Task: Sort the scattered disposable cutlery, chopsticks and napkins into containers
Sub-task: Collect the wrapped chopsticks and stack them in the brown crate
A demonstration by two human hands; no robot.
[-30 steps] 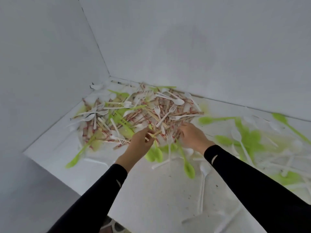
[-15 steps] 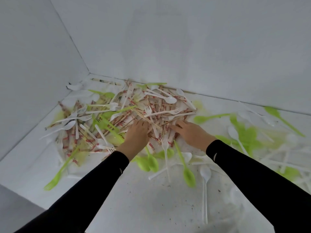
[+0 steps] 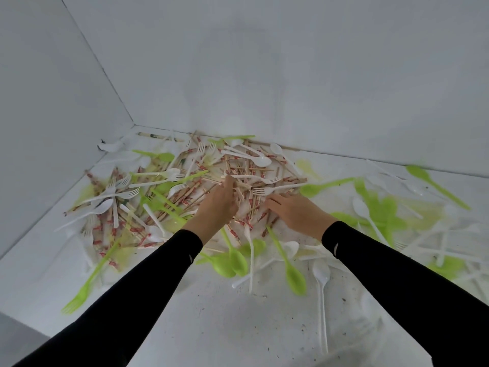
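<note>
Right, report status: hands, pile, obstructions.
Left hand curled among chopsticks, grip unclear. Right hand flat on them. White forks tangled on top.

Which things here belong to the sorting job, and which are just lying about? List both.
Job: wrapped chopsticks, white forks, white spoons, green spoons, green fork, left hand, right hand.
Lying about: dark specks on the white surface, white walls. No containers in view.
</note>
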